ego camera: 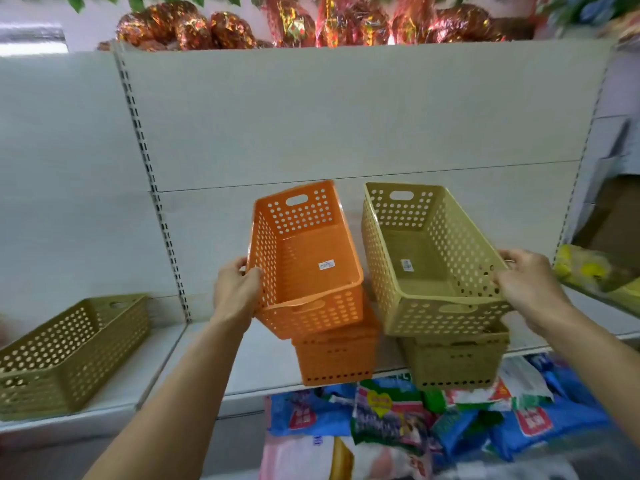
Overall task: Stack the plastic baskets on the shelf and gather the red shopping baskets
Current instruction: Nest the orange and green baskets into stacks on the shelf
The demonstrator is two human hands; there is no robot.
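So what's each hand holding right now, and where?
Left hand grips the orange perforated plastic basket by its left side rim; right hand grips the beige perforated plastic basket by its right side rim.

Lighting: bright, even, diffuse; shadows faint. Glare: highlights on foil-wrapped goods (pixel 311 26) above the shelf back panel (pixel 346 116). Distortion: wide-angle bowing of uprights toward both side edges. Focus: centre fairly sharp; corners and packets (pixel 398 427) below soft, smeared.

Bare shelf (pixel 249 362) lies open toward 9 o'clock of the orange stack (pixel 334 358), up to the olive basket (pixel 69 355) (far left); the tan stack (pixel 453 365) crowds 3 o'clock.
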